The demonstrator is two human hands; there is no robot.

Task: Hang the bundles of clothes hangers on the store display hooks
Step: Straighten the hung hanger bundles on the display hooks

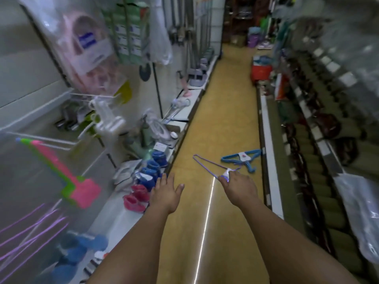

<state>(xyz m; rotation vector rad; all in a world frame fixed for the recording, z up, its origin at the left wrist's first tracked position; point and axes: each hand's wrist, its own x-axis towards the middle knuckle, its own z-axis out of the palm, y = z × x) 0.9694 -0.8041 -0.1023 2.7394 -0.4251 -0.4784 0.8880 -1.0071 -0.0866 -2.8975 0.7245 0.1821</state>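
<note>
Both forearms reach forward from the bottom of the view down a narrow shop aisle with a yellow floor [215, 111]. On the right hand [239, 186] the fingers [223, 178] are curled and pinch the purple hanger bundle [213, 166] at its white paper band, where the hooks meet. From that grip the bundle's long axis runs up and to the left, out over the floor, its far corner pointing toward the left shelving. The left hand [165, 192] is released, fingers spread and straight, grasping nothing; it hovers just beside the low shelf edge where blue slippers [150, 171] and pink slippers [136, 196] are lined up. A second bundle, the blue hanger bundle [242, 157], lies flat on the floor just beyond the right hand and slightly to its right, close to the base of the right shelving; the right hand is plainly the nearer one to it. White wire display hooks [59, 142] jut from the left wall panel, well apart from the held bundle and up to its left, so I judge the coming move is a swing leftward and upward across the body. Several packages and shelf tags carry labels, but motion blur leaves none of the writing legible.
</note>
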